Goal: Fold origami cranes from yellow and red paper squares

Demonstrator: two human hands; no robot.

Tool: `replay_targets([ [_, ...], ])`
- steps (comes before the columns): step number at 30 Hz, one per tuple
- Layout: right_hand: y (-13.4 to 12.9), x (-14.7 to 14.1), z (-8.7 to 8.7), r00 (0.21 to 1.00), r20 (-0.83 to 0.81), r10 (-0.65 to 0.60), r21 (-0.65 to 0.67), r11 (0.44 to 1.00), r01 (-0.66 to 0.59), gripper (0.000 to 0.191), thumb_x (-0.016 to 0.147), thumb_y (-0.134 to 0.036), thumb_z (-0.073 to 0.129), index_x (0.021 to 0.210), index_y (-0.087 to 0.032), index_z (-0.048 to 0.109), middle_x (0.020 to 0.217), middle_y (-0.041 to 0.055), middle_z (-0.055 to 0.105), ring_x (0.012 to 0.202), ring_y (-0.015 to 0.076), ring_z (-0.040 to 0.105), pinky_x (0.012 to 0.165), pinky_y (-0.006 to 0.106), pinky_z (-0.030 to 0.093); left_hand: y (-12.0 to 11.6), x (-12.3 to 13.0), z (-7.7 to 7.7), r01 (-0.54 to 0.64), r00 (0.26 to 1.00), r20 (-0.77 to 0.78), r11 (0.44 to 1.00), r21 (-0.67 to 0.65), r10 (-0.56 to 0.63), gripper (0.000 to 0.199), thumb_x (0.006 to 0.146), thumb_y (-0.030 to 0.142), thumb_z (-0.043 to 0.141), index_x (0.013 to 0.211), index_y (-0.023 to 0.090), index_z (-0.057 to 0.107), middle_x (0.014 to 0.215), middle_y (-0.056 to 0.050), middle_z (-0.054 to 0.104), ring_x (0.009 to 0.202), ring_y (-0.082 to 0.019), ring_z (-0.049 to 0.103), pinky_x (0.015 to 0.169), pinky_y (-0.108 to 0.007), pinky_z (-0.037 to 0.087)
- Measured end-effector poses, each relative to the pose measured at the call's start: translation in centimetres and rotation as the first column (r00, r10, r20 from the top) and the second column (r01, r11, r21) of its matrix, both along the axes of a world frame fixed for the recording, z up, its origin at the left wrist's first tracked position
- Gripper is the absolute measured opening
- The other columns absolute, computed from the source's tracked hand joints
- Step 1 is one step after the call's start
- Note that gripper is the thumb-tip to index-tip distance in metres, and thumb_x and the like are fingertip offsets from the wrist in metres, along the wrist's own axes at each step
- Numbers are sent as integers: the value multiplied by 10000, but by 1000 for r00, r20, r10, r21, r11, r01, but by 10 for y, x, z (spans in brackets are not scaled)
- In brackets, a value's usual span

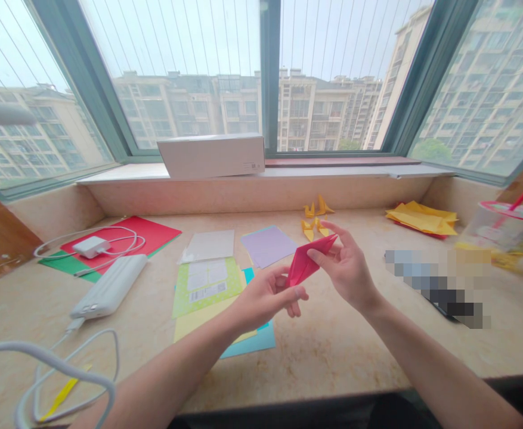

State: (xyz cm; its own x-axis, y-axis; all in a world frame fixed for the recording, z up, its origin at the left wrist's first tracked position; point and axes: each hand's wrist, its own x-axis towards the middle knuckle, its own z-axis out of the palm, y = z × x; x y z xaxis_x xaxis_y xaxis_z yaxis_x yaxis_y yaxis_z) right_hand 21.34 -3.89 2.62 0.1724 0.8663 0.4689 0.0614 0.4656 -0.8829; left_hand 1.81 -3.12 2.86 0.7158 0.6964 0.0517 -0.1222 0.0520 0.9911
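Observation:
A folded red origami paper (305, 262) is held above the counter between both hands. My left hand (270, 296) grips its lower left end, thumb in front and fingers partly behind. At the upper right end, my right hand (346, 265) pinches the paper, with its thumb pressed on the front face. Beyond the hands stand several small yellow origami cranes (308, 229). Beneath the left forearm lie a green patterned paper packet (207, 286), pale yellow sheets and blue sheets (252, 344), partly covered. A lavender sheet (268, 245) lies just behind the left hand.
On the left are a white power bank (111, 286) with cables, a charger (91, 246) and red paper (154, 229). A yellow paper stack (422, 218), a cup with a straw (507, 229) and a blurred-out item (435, 289) sit right. A white box (212, 156) is on the sill.

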Motion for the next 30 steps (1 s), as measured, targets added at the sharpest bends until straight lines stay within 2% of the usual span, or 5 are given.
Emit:
replay_targets([
  [4, -2, -1, 1, 1000, 22, -13, 13, 1000, 13, 599, 846, -337, 733, 1370, -307, 445, 869, 16, 731, 845, 241, 745, 820, 441, 628, 1, 1, -1, -56, 998, 17, 998, 11, 56, 461, 852, 448, 716, 1178, 130, 644, 887, -86, 713, 594, -128, 648, 582, -260, 517],
  [10, -3, 0, 6, 999, -40, -33, -18, 999, 32, 616, 810, -373, 763, 1333, -296, 446, 867, 10, 737, 807, 230, 747, 743, 392, 634, 7, -1, 0, -125, 991, 40, 991, 40, 124, 359, 871, 410, 704, 1058, 107, 660, 1005, -131, 728, 642, -125, 664, 618, -255, 522],
  [19, -1, 0, 6, 998, -55, -42, -97, 995, 37, 408, 746, -411, 807, 1044, -225, 599, 811, 23, 767, 705, 213, 736, 639, 338, 599, 5, -2, 4, -365, 931, 96, 913, 183, 353, 302, 906, 416, 651, 909, 114, 644, 847, -100, 746, 584, -127, 636, 582, -260, 518],
  [26, 2, 2, 2, 996, -78, -46, -76, 996, 40, 358, 765, -416, 803, 1012, -212, 643, 791, 27, 766, 691, 199, 723, 650, 333, 580, 6, -3, 5, -410, 912, 85, 885, 220, 402, 341, 938, 430, 598, 852, 109, 673, 764, -88, 739, 566, -136, 643, 574, -264, 523],
  [30, 3, 4, 0, 993, -111, -37, -90, 996, 27, 342, 765, -394, 811, 1005, -203, 660, 797, 30, 770, 692, 187, 718, 666, 325, 576, 8, -6, 5, -379, 921, 8, 892, 247, 389, 375, 944, 439, 581, 808, 102, 675, 692, -86, 719, 574, -143, 656, 579, -255, 524],
])
